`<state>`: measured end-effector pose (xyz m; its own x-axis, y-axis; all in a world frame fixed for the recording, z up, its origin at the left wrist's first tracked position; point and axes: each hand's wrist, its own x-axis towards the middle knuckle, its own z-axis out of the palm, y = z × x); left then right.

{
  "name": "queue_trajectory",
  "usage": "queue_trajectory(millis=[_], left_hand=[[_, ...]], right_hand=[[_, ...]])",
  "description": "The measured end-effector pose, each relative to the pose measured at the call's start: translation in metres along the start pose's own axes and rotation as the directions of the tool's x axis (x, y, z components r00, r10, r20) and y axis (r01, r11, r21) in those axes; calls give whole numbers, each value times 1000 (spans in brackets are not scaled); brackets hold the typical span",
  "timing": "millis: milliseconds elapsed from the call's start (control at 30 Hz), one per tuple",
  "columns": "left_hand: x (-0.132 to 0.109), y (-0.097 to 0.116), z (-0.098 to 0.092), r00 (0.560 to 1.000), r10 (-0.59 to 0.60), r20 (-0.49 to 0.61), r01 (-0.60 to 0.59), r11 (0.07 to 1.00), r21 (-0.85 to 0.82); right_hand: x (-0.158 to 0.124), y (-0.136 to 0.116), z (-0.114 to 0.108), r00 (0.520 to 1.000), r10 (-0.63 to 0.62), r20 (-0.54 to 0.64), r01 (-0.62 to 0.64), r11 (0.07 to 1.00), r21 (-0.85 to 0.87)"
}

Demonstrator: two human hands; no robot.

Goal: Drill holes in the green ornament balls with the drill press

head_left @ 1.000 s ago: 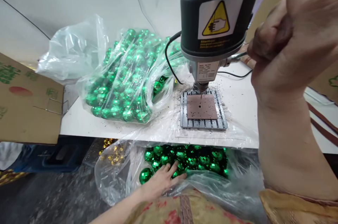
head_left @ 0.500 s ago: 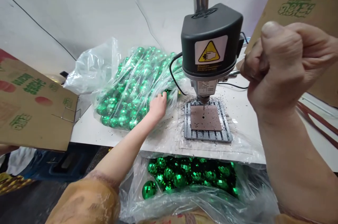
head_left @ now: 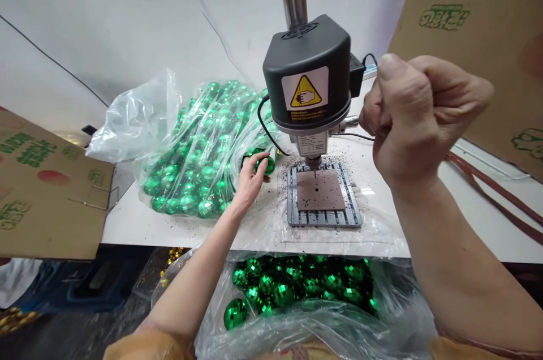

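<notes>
My left hand point(head_left: 251, 176) has its fingers closed round a green mirrored ball point(head_left: 266, 165) at the mouth of a clear plastic bag point(head_left: 203, 145) full of such balls. To its right stands a small black drill press point(head_left: 307, 60) with a warning label. Its bit points down at a brown square board point(head_left: 320, 190) with a dark hole, lying on the slotted metal base point(head_left: 354, 215). My right hand point(head_left: 418, 116) makes a fist beside the machine, at the end of the silver feed handle point(head_left: 350, 121); most of the handle is hidden inside the fist.
Below the table edge, an open plastic-lined container point(head_left: 322, 320) holds more green balls. Cardboard flaps stand at the left point(head_left: 46, 196) and right point(head_left: 462, 26). Dark shavings dot the white tabletop point(head_left: 169, 230). A black cable point(head_left: 263, 128) loops beside the drill.
My left hand has come out to the bag's mouth, and a green ball now shows in its fingers. The right fist stays by the handle. The view has shifted slightly.
</notes>
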<state>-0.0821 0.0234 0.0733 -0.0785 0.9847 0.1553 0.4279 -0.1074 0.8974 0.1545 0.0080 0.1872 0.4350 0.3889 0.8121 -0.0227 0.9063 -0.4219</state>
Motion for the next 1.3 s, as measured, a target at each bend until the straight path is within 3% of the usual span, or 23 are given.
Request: queue_trajectory(millis=[67,100,200,367,567,1000,1167,1300], left_hand=[[-18,5,7,985,-116,125,157,903,-399],[-25,7,12,969,-163,188,238,824,-514],[-38,5,30,933,-231,278,357,702,-616],[-38,-9,54,974,-164,159,226,779,-585],[-32,-17,72,993,-24,120,79,870,-486],[-30,-25,99,983,74,171,7,902,-431],[-28,-28,99,975,121,187,-33,909,-415],[-28,-30,94,961,158,227,-83,948,-308]], right_hand=[[0,1,0,1000,-14,-16,14,1000,10],[0,2,1,1000,-20,-21,20,1000,10],[0,3,1,1000,-15,-28,15,1000,1],[0,-1,0,1000,5,1,-5,1000,14],[-2,-5,1,1000,29,11,-28,999,-20],[-3,-8,2,999,44,5,-44,998,-45],[-3,-9,2,998,63,-11,-63,995,-72],[-4,-8,4,999,45,-20,-47,995,-83]])
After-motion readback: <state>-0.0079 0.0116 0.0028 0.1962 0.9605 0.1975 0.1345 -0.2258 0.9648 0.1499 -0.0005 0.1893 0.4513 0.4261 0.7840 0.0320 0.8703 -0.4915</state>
